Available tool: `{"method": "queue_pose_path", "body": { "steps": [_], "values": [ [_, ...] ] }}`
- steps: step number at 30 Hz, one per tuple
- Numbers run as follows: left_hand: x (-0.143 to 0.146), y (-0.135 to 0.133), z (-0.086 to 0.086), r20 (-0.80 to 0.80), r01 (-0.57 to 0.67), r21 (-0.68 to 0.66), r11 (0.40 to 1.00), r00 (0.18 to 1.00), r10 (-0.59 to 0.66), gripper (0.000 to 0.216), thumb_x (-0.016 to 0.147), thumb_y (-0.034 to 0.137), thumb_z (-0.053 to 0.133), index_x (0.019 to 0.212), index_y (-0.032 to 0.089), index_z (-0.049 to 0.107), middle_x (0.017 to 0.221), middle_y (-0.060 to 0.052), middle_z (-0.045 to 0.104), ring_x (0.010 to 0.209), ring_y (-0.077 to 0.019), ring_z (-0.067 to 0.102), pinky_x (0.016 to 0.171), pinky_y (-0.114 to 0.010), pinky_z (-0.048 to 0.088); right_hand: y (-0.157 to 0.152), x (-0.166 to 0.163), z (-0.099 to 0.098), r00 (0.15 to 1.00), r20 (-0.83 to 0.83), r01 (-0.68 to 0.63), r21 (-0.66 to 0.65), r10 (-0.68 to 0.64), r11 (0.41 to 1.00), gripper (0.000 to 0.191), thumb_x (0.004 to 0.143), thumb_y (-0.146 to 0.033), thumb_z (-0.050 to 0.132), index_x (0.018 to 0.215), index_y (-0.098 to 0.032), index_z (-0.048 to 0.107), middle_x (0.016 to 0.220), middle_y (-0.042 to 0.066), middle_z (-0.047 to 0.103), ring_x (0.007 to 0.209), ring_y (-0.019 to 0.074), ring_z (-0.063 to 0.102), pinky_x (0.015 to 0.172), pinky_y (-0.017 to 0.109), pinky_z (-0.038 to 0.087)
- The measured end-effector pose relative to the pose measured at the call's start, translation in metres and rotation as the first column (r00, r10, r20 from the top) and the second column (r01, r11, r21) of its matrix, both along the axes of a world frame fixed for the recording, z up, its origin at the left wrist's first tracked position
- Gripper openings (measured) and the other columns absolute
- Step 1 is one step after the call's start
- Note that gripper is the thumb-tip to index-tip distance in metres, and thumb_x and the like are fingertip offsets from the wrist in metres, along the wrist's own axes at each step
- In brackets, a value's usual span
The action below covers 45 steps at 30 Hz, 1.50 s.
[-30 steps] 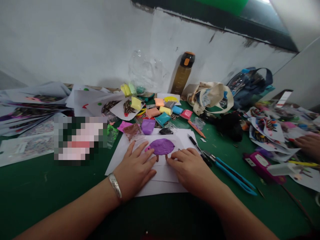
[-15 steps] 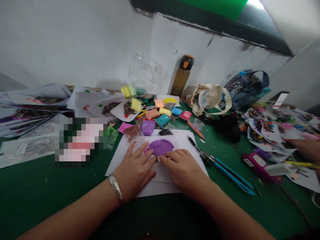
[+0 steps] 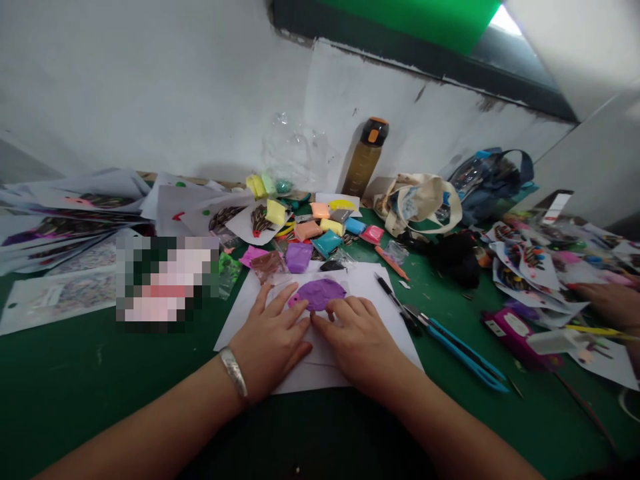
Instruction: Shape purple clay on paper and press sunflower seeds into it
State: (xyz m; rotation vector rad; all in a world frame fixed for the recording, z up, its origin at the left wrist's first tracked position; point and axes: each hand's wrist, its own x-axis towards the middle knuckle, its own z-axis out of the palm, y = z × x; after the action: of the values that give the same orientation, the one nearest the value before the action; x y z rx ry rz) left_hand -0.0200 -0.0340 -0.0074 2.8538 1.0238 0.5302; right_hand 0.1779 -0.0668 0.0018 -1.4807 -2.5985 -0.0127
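Note:
A purple oval of modelling clay (image 3: pixel 321 294) with a small pink bit at its left end lies flat on white paper (image 3: pixel 380 333). My left hand (image 3: pixel 273 330) rests on the sheet, fingers spread, its fingertips at the oval's left edge; a silver bangle circles that wrist. Curled in at the oval's lower right is my right hand (image 3: pixel 357 337). Its thumb and fingertip press on a small brown clay piece (image 3: pixel 313 314) below the oval, which they mostly cover.
Several packets of coloured clay, one a purple packet (image 3: pixel 299 257), lie behind the paper. To the right are a black pen (image 3: pixel 390 293), a blue-handled tool (image 3: pixel 463 350) and a magenta device (image 3: pixel 517 333). A bottle (image 3: pixel 365 157) stands by the wall. Another person's hand (image 3: pixel 607 303) shows far right.
My right thumb and fingers have shifted left onto the brown clay piece, curling more. My left hand stays in place. The view has tilted slightly.

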Motion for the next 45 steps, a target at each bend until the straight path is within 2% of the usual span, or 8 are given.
{"method": "queue_pose_path", "body": {
  "steps": [11, 16, 20, 24, 32, 39, 45],
  "values": [
    [0.0, 0.0, 0.002, -0.005, 0.005, -0.016, 1.0, 1.0, -0.005, 0.024, 0.087, 0.03, 0.058, 0.105, 0.016, 0.067, 0.118, -0.01, 0.066, 0.128, -0.0363, 0.042, 0.108, -0.063, 0.021, -0.001, -0.002, 0.001, 1.0, -0.006, -0.021, -0.021, 0.021, 1.0, 0.028, 0.091, -0.018, 0.048, 0.117, -0.023, 0.058, 0.101, 0.007, 0.06, 0.093, 0.0227, 0.046, 0.084, 0.038, 0.031],
    [0.0, 0.001, 0.003, -0.02, 0.01, -0.021, 1.0, 1.0, -0.01, 0.021, 0.086, 0.031, 0.06, 0.1, 0.017, 0.068, 0.116, -0.011, 0.066, 0.128, -0.0357, 0.042, 0.107, -0.064, 0.022, 0.003, -0.003, -0.001, 1.0, -0.021, 0.013, 0.01, -0.012, 1.0, 0.036, 0.09, -0.018, 0.049, 0.126, -0.024, 0.054, 0.115, 0.01, 0.057, 0.099, 0.0242, 0.046, 0.085, 0.039, 0.032],
    [-0.001, 0.001, 0.001, -0.008, -0.004, -0.017, 1.0, 1.0, 0.004, 0.023, 0.085, 0.032, 0.062, 0.101, 0.017, 0.068, 0.115, -0.011, 0.066, 0.128, -0.0357, 0.042, 0.109, -0.063, 0.021, 0.007, -0.005, -0.003, 0.999, -0.032, 0.009, -0.007, -0.01, 1.0, 0.032, 0.09, -0.021, 0.05, 0.121, -0.025, 0.057, 0.114, 0.009, 0.057, 0.101, 0.0247, 0.046, 0.087, 0.039, 0.033],
    [0.0, 0.001, 0.002, -0.024, -0.01, -0.013, 1.0, 1.0, 0.01, 0.025, 0.085, 0.034, 0.062, 0.103, 0.018, 0.068, 0.117, -0.011, 0.065, 0.128, -0.0356, 0.042, 0.109, -0.062, 0.021, 0.009, -0.005, -0.006, 0.998, -0.06, 0.021, 0.031, -0.019, 0.999, 0.036, 0.089, -0.018, 0.051, 0.124, -0.026, 0.057, 0.12, 0.01, 0.056, 0.104, 0.0252, 0.046, 0.088, 0.04, 0.033],
    [-0.002, 0.002, 0.007, -0.04, 0.005, -0.027, 1.0, 0.999, -0.006, 0.027, 0.085, 0.033, 0.061, 0.107, 0.018, 0.067, 0.12, -0.011, 0.064, 0.128, -0.0374, 0.042, 0.107, -0.065, 0.021, 0.005, 0.003, -0.007, 0.992, -0.107, 0.08, 0.065, -0.073, 0.995, 0.035, 0.087, -0.012, 0.048, 0.117, -0.026, 0.061, 0.116, 0.009, 0.058, 0.101, 0.0244, 0.047, 0.085, 0.038, 0.033],
    [-0.001, 0.003, 0.001, -0.033, -0.012, -0.006, 1.0, 0.999, 0.012, 0.035, 0.087, 0.043, 0.057, 0.11, 0.018, 0.066, 0.121, -0.011, 0.064, 0.127, -0.0377, 0.042, 0.106, -0.063, 0.022, 0.004, 0.003, -0.01, 0.998, -0.049, 0.028, 0.035, -0.026, 0.999, 0.029, 0.089, -0.017, 0.05, 0.116, -0.022, 0.061, 0.106, 0.009, 0.06, 0.097, 0.0239, 0.047, 0.084, 0.038, 0.033],
    [0.0, 0.003, -0.003, -0.028, -0.017, -0.022, 1.0, 0.999, 0.017, 0.034, 0.086, 0.041, 0.059, 0.109, 0.017, 0.066, 0.123, -0.012, 0.063, 0.129, -0.0373, 0.04, 0.107, -0.064, 0.021, 0.001, -0.002, -0.008, 1.0, 0.001, -0.007, 0.032, 0.007, 0.999, 0.03, 0.092, -0.017, 0.046, 0.12, -0.016, 0.057, 0.103, 0.01, 0.06, 0.095, 0.0241, 0.046, 0.084, 0.038, 0.033]
  ]
}}
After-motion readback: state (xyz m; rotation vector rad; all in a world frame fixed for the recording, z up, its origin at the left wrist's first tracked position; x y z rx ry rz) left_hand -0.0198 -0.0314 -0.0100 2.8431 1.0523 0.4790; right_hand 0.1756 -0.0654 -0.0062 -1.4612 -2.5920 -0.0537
